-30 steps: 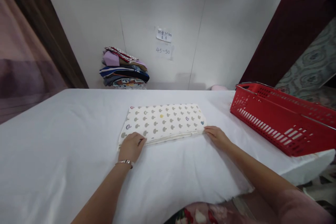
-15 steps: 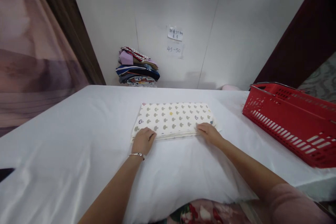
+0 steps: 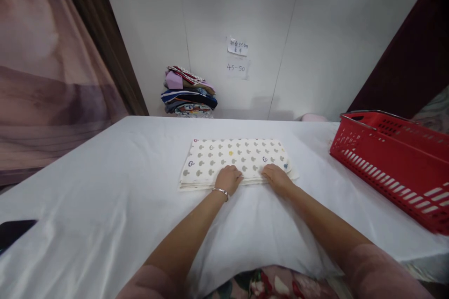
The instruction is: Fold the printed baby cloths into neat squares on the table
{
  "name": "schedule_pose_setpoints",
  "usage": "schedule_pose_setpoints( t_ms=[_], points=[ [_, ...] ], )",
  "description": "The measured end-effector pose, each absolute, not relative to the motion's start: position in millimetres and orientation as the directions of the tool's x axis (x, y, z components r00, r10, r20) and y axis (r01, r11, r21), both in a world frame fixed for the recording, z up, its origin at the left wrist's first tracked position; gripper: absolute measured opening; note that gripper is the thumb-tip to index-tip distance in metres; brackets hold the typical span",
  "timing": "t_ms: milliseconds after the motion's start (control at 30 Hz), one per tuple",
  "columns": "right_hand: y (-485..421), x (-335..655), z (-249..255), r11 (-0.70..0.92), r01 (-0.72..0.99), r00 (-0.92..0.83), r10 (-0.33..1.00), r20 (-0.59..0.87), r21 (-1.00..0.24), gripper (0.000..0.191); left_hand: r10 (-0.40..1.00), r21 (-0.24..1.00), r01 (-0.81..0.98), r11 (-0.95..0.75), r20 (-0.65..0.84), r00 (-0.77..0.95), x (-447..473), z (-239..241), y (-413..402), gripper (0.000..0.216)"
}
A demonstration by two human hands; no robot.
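A folded cream cloth [image 3: 224, 154] printed with small grey and coloured shapes lies flat in the middle of the white table [image 3: 105, 182]. Both hands rest on its near edge. My left hand [image 3: 228, 179], with a bracelet on the wrist, has its fingers curled onto the edge near the middle. My right hand [image 3: 277, 177] presses on the edge a little to the right, fingers bent over the cloth. The two hands are close together, a short gap apart.
A red plastic basket [image 3: 393, 163] stands on the table's right side. A pile of folded clothes [image 3: 189, 96] sits against the back wall, under two paper notes [image 3: 237, 56]. A dark phone [image 3: 14, 233] lies at the left edge. A curtain hangs at left.
My left hand has slid rightward along the cloth's near edge from its left corner to the middle. My right hand moved slightly left. The view has shifted leftward.
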State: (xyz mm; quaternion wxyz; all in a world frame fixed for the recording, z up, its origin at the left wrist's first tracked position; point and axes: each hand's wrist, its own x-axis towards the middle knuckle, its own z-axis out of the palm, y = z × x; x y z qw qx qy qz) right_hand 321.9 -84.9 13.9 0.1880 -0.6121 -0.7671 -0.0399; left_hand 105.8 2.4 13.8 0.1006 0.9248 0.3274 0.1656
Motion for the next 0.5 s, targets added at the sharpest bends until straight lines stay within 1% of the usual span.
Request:
schedule_pose_setpoints(
  t_ms=[100,200,267,400,500],
  points=[
    [-92.6,323.0,12.2,0.259,0.944,-0.171,0.916,0.364,-0.207,0.027,0.596,0.239,0.549,-0.801,0.234,0.768,105.8,13.3,2.2,0.022],
    [-97.8,326.5,9.4,0.304,0.919,-0.185,0.895,0.407,-0.251,0.024,0.55,0.199,0.515,-0.834,0.23,0.803,101.1,16.9,1.3,0.02],
    [-97.6,328.3,8.4,0.319,0.909,-0.192,0.891,0.41,-0.267,0.024,0.529,0.172,0.502,-0.848,0.212,0.821,99.4,19.5,1.5,0.017],
    [-91.8,327.8,10.7,0.326,0.918,-0.231,0.903,0.363,-0.226,0.024,0.492,0.094,0.483,-0.871,0.178,0.852,101.4,20.8,4.4,0.018],
    [-89.9,325.9,14.4,0.316,0.928,-0.229,0.901,0.368,-0.198,0.028,0.494,0.018,0.499,-0.866,0.187,0.849,103.4,17.8,6.1,0.022]
  ],
)
